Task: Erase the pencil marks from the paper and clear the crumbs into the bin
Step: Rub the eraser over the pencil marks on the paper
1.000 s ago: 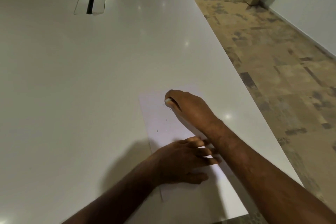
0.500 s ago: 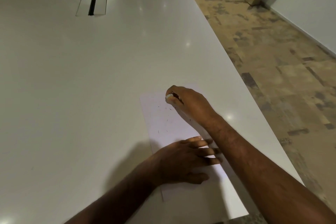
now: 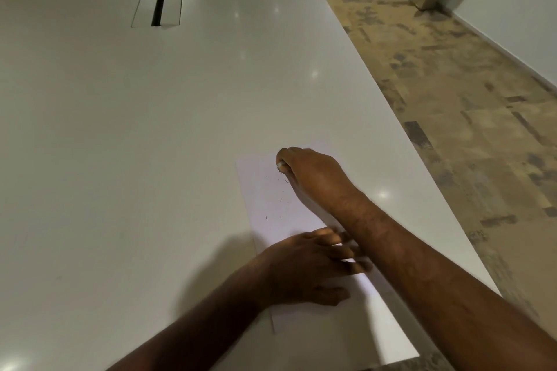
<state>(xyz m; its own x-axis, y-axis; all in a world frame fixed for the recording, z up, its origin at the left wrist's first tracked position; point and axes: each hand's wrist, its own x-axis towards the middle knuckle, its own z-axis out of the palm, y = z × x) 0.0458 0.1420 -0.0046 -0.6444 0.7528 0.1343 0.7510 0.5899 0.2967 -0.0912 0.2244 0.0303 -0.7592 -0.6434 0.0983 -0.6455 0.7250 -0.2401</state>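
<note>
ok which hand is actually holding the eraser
The right hand, farther up the paper, is closed around the white eraser. The left hand only lies flat, fingers spread, pinning the sheet.

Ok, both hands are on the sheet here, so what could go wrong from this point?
1. The paper lies near the table's right edge; rubbing could scatter the dark crumbs onto the floor.
2. The left hand pins only the near half, so the eraser in the right hand might crease the far end.
3. No bin is in view.
</note>
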